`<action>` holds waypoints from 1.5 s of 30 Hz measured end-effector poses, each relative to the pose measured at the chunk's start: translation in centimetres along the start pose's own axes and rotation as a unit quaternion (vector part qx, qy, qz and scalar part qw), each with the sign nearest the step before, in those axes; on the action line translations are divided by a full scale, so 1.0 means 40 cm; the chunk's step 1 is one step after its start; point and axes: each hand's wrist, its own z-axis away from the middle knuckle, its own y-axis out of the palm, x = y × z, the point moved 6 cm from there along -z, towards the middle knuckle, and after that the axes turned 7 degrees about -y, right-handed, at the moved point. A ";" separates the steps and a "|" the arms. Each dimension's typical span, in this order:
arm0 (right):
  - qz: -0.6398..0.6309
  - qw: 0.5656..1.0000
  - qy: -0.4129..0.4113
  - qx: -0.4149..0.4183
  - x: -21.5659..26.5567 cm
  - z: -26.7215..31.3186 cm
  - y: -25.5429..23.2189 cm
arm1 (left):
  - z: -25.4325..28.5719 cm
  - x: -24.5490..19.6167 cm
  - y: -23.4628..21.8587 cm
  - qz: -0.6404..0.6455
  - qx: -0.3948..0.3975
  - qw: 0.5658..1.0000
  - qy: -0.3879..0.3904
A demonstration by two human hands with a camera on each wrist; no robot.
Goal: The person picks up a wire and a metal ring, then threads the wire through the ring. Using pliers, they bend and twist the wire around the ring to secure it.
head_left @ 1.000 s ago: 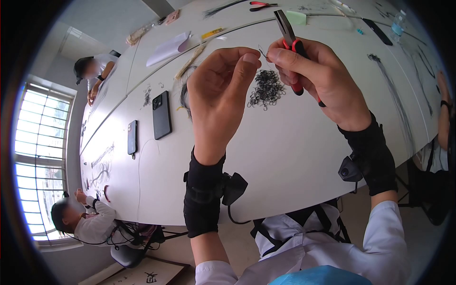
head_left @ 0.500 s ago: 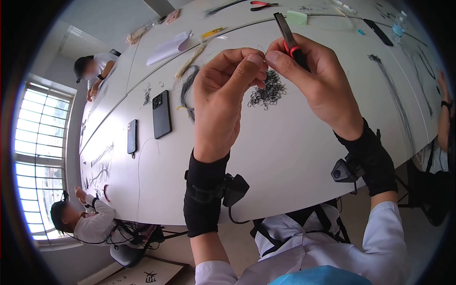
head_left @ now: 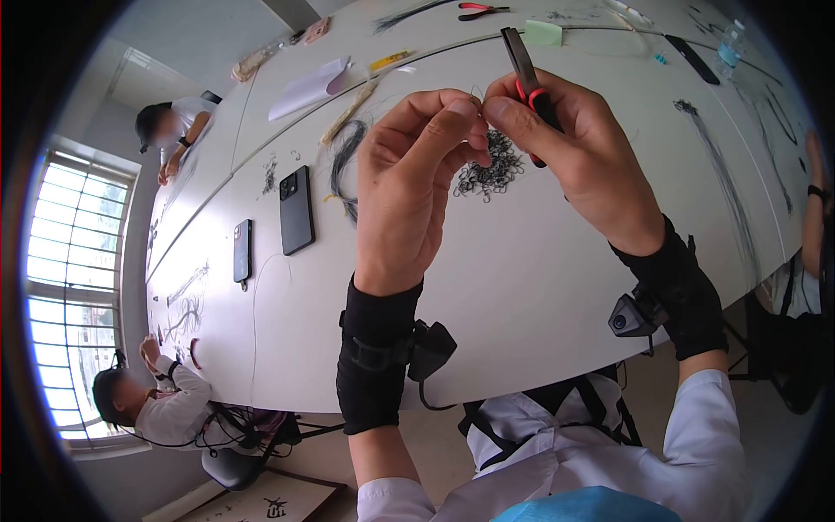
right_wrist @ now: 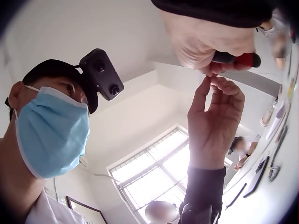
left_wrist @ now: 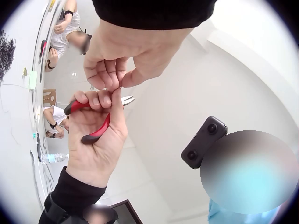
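Both hands are raised above the white table (head_left: pixel 539 278), fingertips meeting. My left hand (head_left: pixel 413 174) pinches a small thin wire ring (head_left: pixel 476 93) between thumb and forefinger. My right hand (head_left: pixel 578 148) holds red-handled pliers (head_left: pixel 526 65) in its palm, jaws pointing away, while its fingertips meet the same ring. Below the hands lies a pile of small black rings (head_left: pixel 494 170). In the left wrist view the left hand (left_wrist: pixel 117 60) sits above the right hand (left_wrist: pixel 96 140) and the pliers (left_wrist: pixel 96 133). The right wrist view shows the pliers handle (right_wrist: pixel 238 59) and the left hand (right_wrist: pixel 215 116).
Two dark phones (head_left: pixel 296 209) (head_left: pixel 242 250) and a bundle of black wire (head_left: pixel 341 165) lie left of the pile. Farther back are a second pair of pliers (head_left: pixel 478 10), a green note (head_left: pixel 544 33) and a water bottle (head_left: pixel 729 43). Other people sit along the table's left side.
My left hand has moved right and closed the gap, so both hands' fingertips now meet at the wire ring. The pliers have tilted slightly in my right hand.
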 end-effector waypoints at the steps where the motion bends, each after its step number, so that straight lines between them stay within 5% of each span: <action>1: -0.007 1.000 0.000 -0.001 -0.002 0.001 0.002 | 0.001 0.000 -0.001 -0.001 0.001 1.000 0.000; 9: -0.001 1.000 -0.014 -0.005 0.003 -0.001 0.002 | 0.001 -0.003 0.010 0.045 -0.023 0.999 -0.006; 15: 0.105 0.994 0.020 0.010 0.000 -0.001 -0.007 | 0.004 -0.007 0.005 -0.046 -0.059 0.996 0.040; 19: 0.089 0.993 0.035 0.075 0.018 -0.003 -0.020 | 0.010 -0.033 -0.013 -0.176 -0.125 0.971 0.100; 23: 0.043 0.975 0.171 0.136 0.019 0.018 0.000 | 0.021 -0.048 -0.002 -0.268 -0.180 0.934 0.154; 30: 0.077 0.979 0.150 0.113 -0.014 0.015 0.003 | 0.025 -0.053 0.008 -0.342 -0.192 0.893 0.219; 45: 0.072 0.987 0.122 0.074 -0.012 0.014 0.018 | 0.021 -0.056 -0.002 -0.303 -0.203 0.920 0.146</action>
